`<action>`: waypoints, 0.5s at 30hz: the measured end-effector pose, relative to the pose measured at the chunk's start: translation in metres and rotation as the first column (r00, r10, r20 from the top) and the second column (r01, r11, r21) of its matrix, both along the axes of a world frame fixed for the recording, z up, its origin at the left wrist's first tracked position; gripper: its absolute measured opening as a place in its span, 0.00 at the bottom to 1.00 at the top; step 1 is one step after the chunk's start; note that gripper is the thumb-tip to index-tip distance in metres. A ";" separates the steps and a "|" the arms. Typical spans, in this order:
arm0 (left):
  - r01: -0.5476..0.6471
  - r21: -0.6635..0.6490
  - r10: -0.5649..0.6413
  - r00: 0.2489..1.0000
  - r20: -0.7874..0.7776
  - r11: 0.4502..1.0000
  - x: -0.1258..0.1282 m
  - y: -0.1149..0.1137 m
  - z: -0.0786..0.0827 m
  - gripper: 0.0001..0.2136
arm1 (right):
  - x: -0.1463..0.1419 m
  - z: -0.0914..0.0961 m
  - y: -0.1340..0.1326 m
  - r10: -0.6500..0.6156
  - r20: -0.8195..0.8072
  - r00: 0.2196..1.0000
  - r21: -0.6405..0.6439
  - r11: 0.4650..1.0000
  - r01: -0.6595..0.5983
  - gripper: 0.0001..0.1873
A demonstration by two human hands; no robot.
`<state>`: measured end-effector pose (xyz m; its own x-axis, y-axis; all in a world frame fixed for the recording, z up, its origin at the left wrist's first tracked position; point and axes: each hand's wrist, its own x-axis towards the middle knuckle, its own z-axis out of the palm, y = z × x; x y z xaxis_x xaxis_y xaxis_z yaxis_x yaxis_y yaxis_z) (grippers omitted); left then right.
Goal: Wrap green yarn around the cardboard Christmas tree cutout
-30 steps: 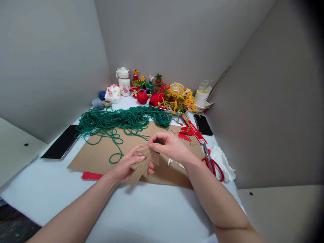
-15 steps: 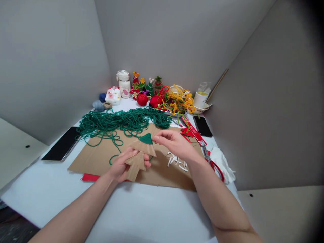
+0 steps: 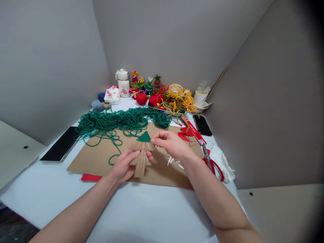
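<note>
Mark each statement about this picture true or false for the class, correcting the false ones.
1. The left hand holds the cardboard tree. True.
2. The yarn at the tree's top is red. False: the top yarn is green.
3. The bottle stands upright, left of the red ball. True.
4. The right hand grips the scissors. False: they lie to its right, and its fingertips are by the tree.
5. The red ball lies nearer the person than the loose green yarn. False: it lies farther away, behind that yarn.
</note>
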<state>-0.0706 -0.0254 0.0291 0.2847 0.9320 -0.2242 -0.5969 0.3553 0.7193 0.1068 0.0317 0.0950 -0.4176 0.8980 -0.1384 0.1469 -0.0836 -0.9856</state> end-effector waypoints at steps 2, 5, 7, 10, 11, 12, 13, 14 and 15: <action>0.005 0.014 -0.005 1.000 -0.011 1.000 0.001 0.000 0.000 0.09 | -0.001 0.001 0.000 -0.001 -0.014 1.000 -0.036 0.999 0.001 0.09; 0.017 0.024 -0.017 1.000 0.008 1.000 0.001 0.001 0.000 0.10 | -0.003 -0.001 0.001 -0.006 -0.051 0.999 -0.052 0.999 0.003 0.08; 0.008 0.023 -0.008 1.000 0.028 1.000 0.000 0.001 -0.001 0.10 | -0.004 -0.003 0.002 -0.031 -0.069 0.997 -0.034 0.999 0.028 0.09; -0.002 0.009 0.001 0.999 0.036 1.000 -0.001 0.001 -0.003 0.09 | -0.005 -0.004 0.002 -0.058 -0.077 0.995 -0.013 0.998 0.057 0.08; 0.002 0.004 -0.002 0.999 0.034 1.000 -0.002 0.001 -0.003 0.09 | -0.005 -0.004 0.002 -0.057 -0.076 0.995 -0.011 0.998 0.056 0.07; 0.009 0.001 -0.009 0.999 0.031 1.000 -0.002 0.001 -0.003 0.09 | -0.005 -0.004 0.001 -0.053 -0.076 0.996 -0.011 0.999 0.052 0.07; 0.016 0.000 -0.016 0.999 0.030 1.000 -0.001 0.001 -0.003 0.09 | -0.006 -0.004 0.001 -0.050 -0.076 0.996 -0.012 0.999 0.049 0.07; 0.021 -0.001 -0.021 0.999 0.028 1.000 -0.001 0.001 -0.003 0.09 | -0.006 -0.004 0.000 -0.048 -0.075 0.996 -0.015 0.999 0.047 0.06; 0.025 -0.002 -0.025 0.999 0.027 1.000 -0.001 0.001 -0.002 0.09 | -0.006 -0.005 0.000 -0.046 -0.075 0.996 -0.022 0.999 0.044 0.06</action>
<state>-0.0714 -0.0248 0.0266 0.3134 0.9241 -0.2187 -0.6071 0.3721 0.7021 0.1006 0.0318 0.0904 -0.3865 0.9135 -0.1269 0.0681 -0.1090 -0.9917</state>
